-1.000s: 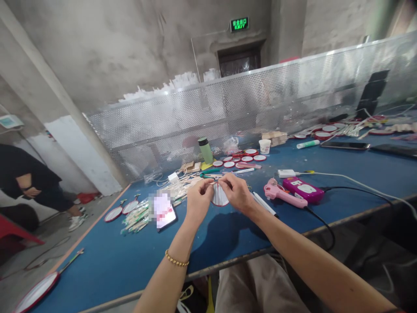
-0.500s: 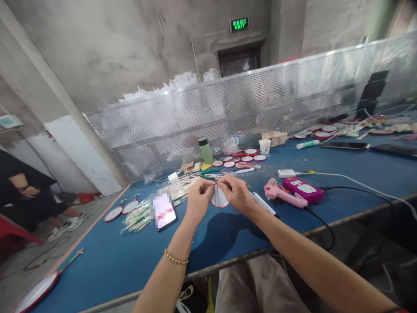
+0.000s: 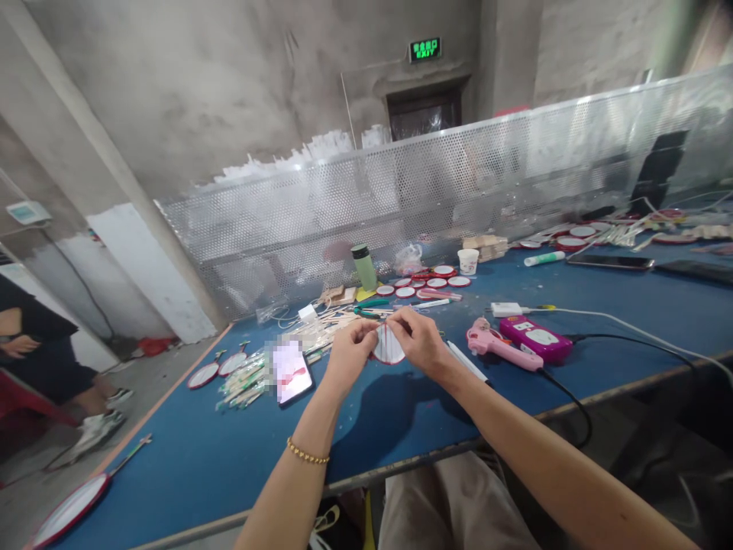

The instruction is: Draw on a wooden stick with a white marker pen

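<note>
Between my hands is a small round white fan (image 3: 390, 351) with a red rim and thin lines across its face. My left hand (image 3: 349, 350) pinches its upper left edge, and my right hand (image 3: 422, 341) pinches the upper right. Both sets of fingertips nearly meet at the top of the rim, covering that part. Left of my left hand a lit phone (image 3: 293, 374) leans over bagged sticks (image 3: 246, 382). White pens (image 3: 466, 360) lie beside my right wrist, near a pink glue gun (image 3: 492, 342). Green-handled pliers (image 3: 371, 307) lie just beyond my hands.
A purple power strip (image 3: 535, 338) with cables sits at right. Behind stand a green bottle (image 3: 364, 269), a paper cup (image 3: 468, 262) and several small round fans (image 3: 436, 283). A larger fan (image 3: 72, 510) lies at the left edge. A person (image 3: 43, 336) is beyond the table.
The view has shifted slightly, moving the table things a little to the right. My hands keep their pinch on the small round fan. The person at left has moved further left.
</note>
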The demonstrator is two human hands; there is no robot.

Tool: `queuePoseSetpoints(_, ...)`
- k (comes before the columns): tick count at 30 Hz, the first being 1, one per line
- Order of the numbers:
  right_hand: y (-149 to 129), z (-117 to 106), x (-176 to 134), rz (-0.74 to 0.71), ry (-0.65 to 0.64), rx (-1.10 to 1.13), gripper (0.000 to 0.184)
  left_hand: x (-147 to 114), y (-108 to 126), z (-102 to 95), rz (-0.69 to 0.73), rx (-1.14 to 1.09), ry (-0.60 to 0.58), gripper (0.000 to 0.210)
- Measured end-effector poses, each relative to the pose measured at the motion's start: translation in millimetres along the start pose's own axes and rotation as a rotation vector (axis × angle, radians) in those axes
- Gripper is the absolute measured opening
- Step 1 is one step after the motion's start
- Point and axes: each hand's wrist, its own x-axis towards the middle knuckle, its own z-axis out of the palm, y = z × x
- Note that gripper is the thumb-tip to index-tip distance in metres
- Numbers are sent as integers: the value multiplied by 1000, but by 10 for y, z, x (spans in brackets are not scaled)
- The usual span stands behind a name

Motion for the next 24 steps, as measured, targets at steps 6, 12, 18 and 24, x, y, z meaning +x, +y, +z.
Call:
queuePoseSetpoints(6,36,-148,43,63,-103,15,25,-1,-16,-7,-110,-87,-102,14)
queuePoseSetpoints(12,-10,-286,-29,-77,-262,26,14,-106,-57,-57,102,169,-65,5)
queuePoseSetpoints(18,-79,-343,-162,-305,-297,43,15,-342,-146,-182,751,666,114,14)
queuePoseSetpoints(24,-233,-426,-232,-279,-244,68,24,-435,-111,-187,976,893,112,15)
